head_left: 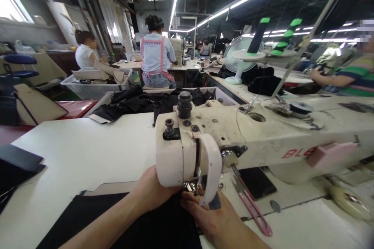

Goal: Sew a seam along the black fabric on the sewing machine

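A white sewing machine (175, 159) stands over the table, its needle area partly hidden behind the head cover. Black fabric (157, 225) with a beige piece (112, 188) along its far edge lies under both forearms. My left hand (156, 188) rests on the fabric at the left of the machine head, its fingertips hidden behind it. Just right of the presser foot (189, 186), my right hand (209, 212) lies on the fabric's edge, fingers partly covered by the machine's curved white guard; what they hold, if anything, cannot be made out.
Pink-handled snips (257, 218), a dark phone-like slab (257, 183) and a small disc (275, 206) lie at the right. Black cloth (137, 101) fills a bin beyond the table. More black pieces (17, 167) lie left. People (156, 54) sit farther back; another (353, 76) is at right.
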The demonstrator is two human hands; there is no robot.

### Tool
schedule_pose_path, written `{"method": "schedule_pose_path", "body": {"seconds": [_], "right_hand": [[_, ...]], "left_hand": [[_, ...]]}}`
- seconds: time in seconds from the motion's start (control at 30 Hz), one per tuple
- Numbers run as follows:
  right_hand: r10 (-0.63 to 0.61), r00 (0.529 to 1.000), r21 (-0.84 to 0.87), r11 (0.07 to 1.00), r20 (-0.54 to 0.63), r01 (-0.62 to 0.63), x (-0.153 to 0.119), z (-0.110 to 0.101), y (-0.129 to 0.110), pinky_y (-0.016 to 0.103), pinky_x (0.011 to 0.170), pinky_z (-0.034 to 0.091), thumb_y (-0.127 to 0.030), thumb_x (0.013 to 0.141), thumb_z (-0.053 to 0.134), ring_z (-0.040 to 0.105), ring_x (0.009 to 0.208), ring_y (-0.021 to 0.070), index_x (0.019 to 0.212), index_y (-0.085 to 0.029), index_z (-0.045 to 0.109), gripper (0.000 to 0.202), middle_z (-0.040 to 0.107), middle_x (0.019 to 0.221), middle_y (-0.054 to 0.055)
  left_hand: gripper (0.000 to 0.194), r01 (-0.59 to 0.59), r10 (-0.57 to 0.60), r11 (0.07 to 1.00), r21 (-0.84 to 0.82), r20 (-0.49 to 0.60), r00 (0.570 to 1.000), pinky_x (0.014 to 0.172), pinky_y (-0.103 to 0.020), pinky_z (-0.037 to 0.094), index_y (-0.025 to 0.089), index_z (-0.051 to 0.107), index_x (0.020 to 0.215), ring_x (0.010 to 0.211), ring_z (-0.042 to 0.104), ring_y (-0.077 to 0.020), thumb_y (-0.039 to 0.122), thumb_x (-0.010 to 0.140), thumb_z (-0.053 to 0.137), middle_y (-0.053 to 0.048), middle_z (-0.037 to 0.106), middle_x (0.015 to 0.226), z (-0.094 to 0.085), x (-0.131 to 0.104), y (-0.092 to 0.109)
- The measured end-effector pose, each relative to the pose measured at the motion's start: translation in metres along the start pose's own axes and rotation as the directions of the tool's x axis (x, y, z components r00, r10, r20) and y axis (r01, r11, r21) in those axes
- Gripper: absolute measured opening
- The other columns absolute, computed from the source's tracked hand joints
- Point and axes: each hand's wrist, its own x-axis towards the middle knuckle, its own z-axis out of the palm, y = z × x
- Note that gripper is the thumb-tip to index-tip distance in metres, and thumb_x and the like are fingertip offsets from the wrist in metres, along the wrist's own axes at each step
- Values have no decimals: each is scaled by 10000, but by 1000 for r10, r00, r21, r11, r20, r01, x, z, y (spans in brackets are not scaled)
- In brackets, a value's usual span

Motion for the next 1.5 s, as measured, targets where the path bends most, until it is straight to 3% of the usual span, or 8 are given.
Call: {"method": "schedule_pose_path", "body": {"seconds": [0.37, 0.47, 0.53, 0.6, 0.97, 1.13, 1.33, 1.5], "right_hand": [[164, 986, 120, 979, 31, -167, -10, -8, -12, 310, 656, 496, -190, 933, 458, 622, 749, 208, 1030, -201, 662, 226, 665, 829, 74], [588, 770, 674, 466, 248, -573, -27, -5, -27, 335, 715, 533, -402, 876, 582, 662, 801, 205, 1162, -211, 575, 344, 654, 956, 72], [595, 646, 815, -28, 479, -578, -37, 0, -36, 316, 735, 526, -511, 761, 709, 678, 815, 193, 1188, -203, 543, 552, 655, 978, 64], [519, 637, 811, -234, 570, -536, -43, 7, -43, 253, 683, 501, -512, 664, 802, 672, 755, 152, 1156, -178, 568, 639, 665, 912, 45], [560, 604, 793, -173, 568, -584, -30, 17, -55, 259, 640, 502, -497, 657, 787, 599, 612, 105, 959, -155, 666, 472, 654, 739, -14], [589, 544, 764, -213, 598, -609, -27, 12, -62, 323, 734, 520, -525, 618, 791, 637, 646, 137, 830, -163, 646, 444, 660, 722, -10], [602, 526, 739, -166, 601, -653, -30, 13, -64, 246, 662, 465, -557, 609, 776, 602, 641, 141, 711, -156, 659, 430, 615, 631, -7], [609, 533, 747, -155, 587, -646, -35, 21, -61, 184, 566, 353, -560, 610, 774, 406, 548, 73, 622, -141, 616, 448, 463, 586, -48]], "left_hand": [[398, 176, -212, 959, -221, -147, 966, 628, -242, 464, 213, 513, 825, 661, 517, -154, 77, 500, 697, 50, 548, 723, 48, -88, 23], [389, 227, -272, 927, -300, -115, 955, 628, -236, 424, 213, 518, 809, 656, 485, -144, 78, 500, 713, 66, 526, 691, 46, -87, 27], [389, 205, -248, 929, -307, -106, 963, 622, -238, 412, 214, 525, 799, 655, 477, -144, 100, 497, 743, 64, 521, 693, 44, -85, 26], [388, 185, -225, 937, -298, -108, 968, 613, -242, 403, 217, 529, 793, 653, 473, -145, 116, 502, 765, 60, 518, 697, 42, -84, 26], [489, 155, -175, 965, -211, -81, 981, 593, -233, 402, 204, 535, 758, 646, 469, -137, 6, 406, 811, 64, 516, 704, 39, -85, 24], [134, -93, 70, 974, -208, -115, 991, 617, -211, 473, 204, 568, 822, 697, 552, -131, 109, 772, 648, 13, 577, 784, 42, -91, 14], [262, -574, 612, 791, 212, -273, 743, 655, -228, 532, 126, 629, 925, 687, 576, -147, 176, 977, 378, -67, 630, 751, 37, -94, 20], [260, -616, 670, 742, 266, -274, 690, 643, -220, 548, 86, 647, 927, 674, 585, -141, 151, 973, 399, -80, 643, 727, 32, -93, 26]]}}
